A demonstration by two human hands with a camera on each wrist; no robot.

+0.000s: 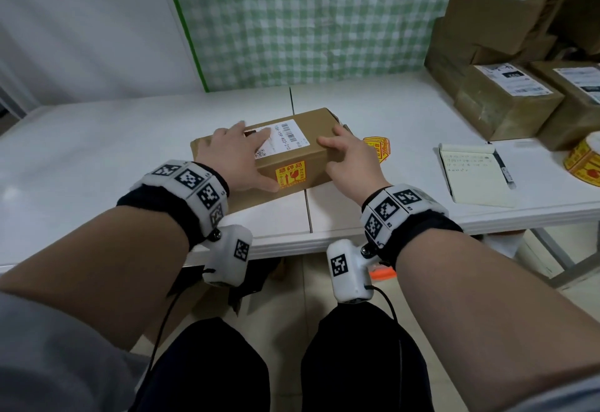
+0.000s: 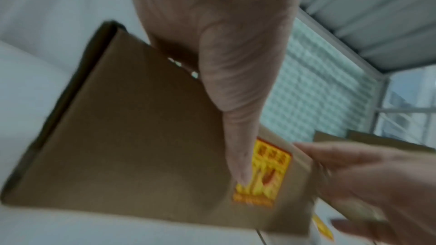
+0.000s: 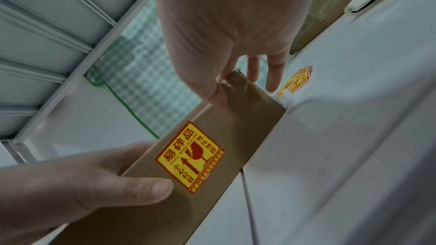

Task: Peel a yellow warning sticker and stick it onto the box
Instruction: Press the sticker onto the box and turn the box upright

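A brown cardboard box (image 1: 308,142) lies in the middle of the white table (image 1: 97,152), a white shipping label on its top. A yellow warning sticker (image 1: 290,174) is stuck flat on its near side, sharp in the right wrist view as sticker (image 3: 191,157). My left hand (image 1: 240,155) lies over the label with its fingers spread, its thumb (image 2: 240,156) wrapped down onto the near side beside the sticker (image 2: 266,174). My right hand (image 1: 347,158) grips the box's right end, thumb on the top edge and fingers (image 3: 253,66) down behind the end.
Loose yellow stickers (image 1: 380,147) lie on the table just behind my right hand. A sticker roll (image 1: 584,160) sits at the right edge, a notepad (image 1: 470,173) with a pen (image 1: 503,165) before it. Stacked parcels (image 1: 506,100) fill the back right.
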